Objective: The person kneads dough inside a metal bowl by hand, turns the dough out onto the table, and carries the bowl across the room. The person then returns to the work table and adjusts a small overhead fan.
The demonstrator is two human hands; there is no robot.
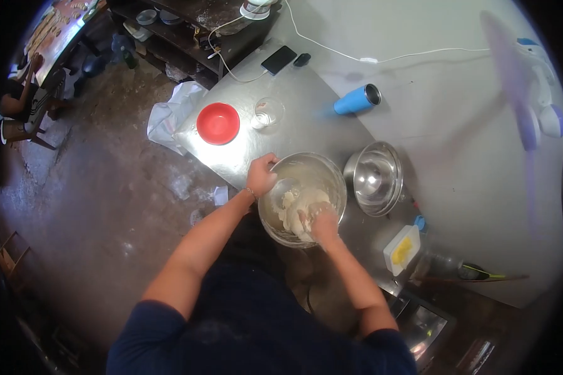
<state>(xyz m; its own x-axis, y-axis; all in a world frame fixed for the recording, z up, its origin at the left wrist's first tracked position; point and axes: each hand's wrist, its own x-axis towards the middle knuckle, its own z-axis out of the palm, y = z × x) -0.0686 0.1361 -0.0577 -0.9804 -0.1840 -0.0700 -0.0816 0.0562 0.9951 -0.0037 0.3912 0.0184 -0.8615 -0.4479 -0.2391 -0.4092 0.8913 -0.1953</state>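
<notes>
A large metal mixing bowl (pixel 341 187) sits at the near edge of the steel table. My left hand (pixel 263 175) is closed on its left rim, fingers over the edge. Inside the bowl lies a lumpy, pale dough (pixel 296 212), with smears of it along the wall. My right hand (pixel 324 224) reaches in from the right and presses into the dough, its fingers curled and partly buried. Traces of dough cling to those fingers.
Left of the bowl stand a red bowl (pixel 218 124) and a clear container (pixel 268 114). Rightward are nested metal bowls (pixel 375 178) and a white tub (pixel 401 250) with something yellow. A blue tumbler (pixel 356 100) and phone (pixel 279 60) lie farther back. A person (pixel 20 100) sits far left.
</notes>
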